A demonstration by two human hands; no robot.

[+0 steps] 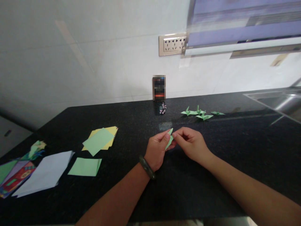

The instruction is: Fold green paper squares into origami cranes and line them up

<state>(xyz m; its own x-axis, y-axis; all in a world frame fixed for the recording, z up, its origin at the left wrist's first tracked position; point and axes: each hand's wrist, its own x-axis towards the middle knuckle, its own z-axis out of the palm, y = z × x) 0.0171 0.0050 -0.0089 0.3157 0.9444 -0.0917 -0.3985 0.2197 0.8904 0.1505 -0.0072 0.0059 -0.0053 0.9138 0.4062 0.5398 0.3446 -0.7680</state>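
A small piece of folded light-green paper [169, 142] is held above the dark countertop, upright and narrow, coming to a point at the top. My left hand [156, 150], with a dark bangle on its wrist, grips it between thumb and fingers. From the other side, the pinched thumb and forefinger of my right hand [191, 142] meet the paper's right edge. Its lower part is partly hidden by my fingers. Beyond my right hand, several folded green paper cranes [204, 117] sit in a loose group.
Left of my hands lie green and yellow paper squares [98, 140], a folded green sheet [85, 167], white paper [45, 174] and a colourful packet [17, 179]. A phone-like object [159, 88] leans on the wall behind a beaded bracelet [163, 108]. A sink [279, 100] is far right.
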